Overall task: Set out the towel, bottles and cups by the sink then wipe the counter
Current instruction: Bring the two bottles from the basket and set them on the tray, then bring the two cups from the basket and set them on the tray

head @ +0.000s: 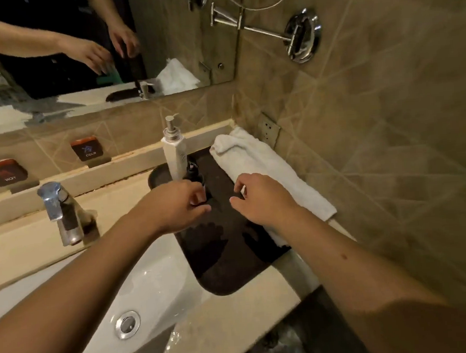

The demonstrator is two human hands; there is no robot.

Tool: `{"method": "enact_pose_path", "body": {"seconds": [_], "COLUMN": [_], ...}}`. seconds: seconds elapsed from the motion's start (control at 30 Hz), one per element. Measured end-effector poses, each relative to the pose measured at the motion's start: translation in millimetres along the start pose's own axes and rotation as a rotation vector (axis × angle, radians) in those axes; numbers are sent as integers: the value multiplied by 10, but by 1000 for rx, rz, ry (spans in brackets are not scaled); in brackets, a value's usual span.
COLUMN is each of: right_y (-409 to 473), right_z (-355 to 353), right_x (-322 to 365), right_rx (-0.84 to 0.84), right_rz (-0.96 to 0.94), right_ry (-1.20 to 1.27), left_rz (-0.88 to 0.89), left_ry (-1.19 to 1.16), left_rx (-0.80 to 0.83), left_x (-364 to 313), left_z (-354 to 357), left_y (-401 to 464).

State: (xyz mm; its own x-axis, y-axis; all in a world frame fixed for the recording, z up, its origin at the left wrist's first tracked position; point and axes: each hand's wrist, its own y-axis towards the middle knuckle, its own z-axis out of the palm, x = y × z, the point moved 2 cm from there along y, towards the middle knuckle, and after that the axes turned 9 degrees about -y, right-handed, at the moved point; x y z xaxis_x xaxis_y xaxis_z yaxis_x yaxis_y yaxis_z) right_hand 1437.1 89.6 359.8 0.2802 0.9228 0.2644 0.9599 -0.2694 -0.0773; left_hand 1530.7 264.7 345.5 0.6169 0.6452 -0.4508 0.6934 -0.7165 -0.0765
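A white pump bottle (174, 155) stands upright at the back of a dark tray (227, 262) on the counter right of the sink. Just in front of it stands a black pump bottle (194, 171), and my left hand (177, 206) is closed around its lower part. My right hand (263, 197) hovers over the tray beside it, fingers apart, holding nothing. A folded white towel (264, 163) lies along the tray's right edge by the wall; my right wrist covers part of it. No cups are in view.
The white sink basin (140, 290) with its drain (127, 324) lies lower left, a chrome tap (63, 213) behind it. HOT and COLD signs (88, 149) sit on the back ledge. A mirror hangs above; a wall socket (269, 129) and a chrome mirror arm (302, 35) are on the right wall.
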Motion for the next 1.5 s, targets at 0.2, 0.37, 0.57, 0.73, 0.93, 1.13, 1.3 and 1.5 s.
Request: {"method": "enact_pose_path", "body": {"seconds": [0.2, 0.37, 0.57, 0.73, 0.93, 1.13, 1.3, 1.5], "right_y": [-1658, -3421, -5665, -7578, -9456, -10893, -11905, -12875], "right_z": [-98, -100, -50, 63, 276, 527, 772, 970], "right_x": [-571, -1045, -1475, -1649, -1616, -1605, -1905, -2556], "right_rx": [-7, -14, -101, -209, -325, -363, -298, -298], "right_rz": [136, 343, 673, 990, 1354, 1682, 1846, 1990], "right_ry": [-94, -60, -63, 7, 68, 130, 233, 360], "left_rz": [242, 479, 765, 1061, 1381, 1603, 1723, 1758], "left_ry": [109, 150, 136, 153, 227, 268, 209, 167], "left_rx": [151, 287, 419, 568, 714, 878, 1028, 1171], "left_x": [-1177, -2392, -3913, -5173, -6380, -7473, -8359, -9361], "left_z": [408, 948, 1812, 2506, 3234, 4004, 4827, 5898], "left_y": [-681, -1477, -2536, -3615, -4817, -5903, -6571, -7025]}}
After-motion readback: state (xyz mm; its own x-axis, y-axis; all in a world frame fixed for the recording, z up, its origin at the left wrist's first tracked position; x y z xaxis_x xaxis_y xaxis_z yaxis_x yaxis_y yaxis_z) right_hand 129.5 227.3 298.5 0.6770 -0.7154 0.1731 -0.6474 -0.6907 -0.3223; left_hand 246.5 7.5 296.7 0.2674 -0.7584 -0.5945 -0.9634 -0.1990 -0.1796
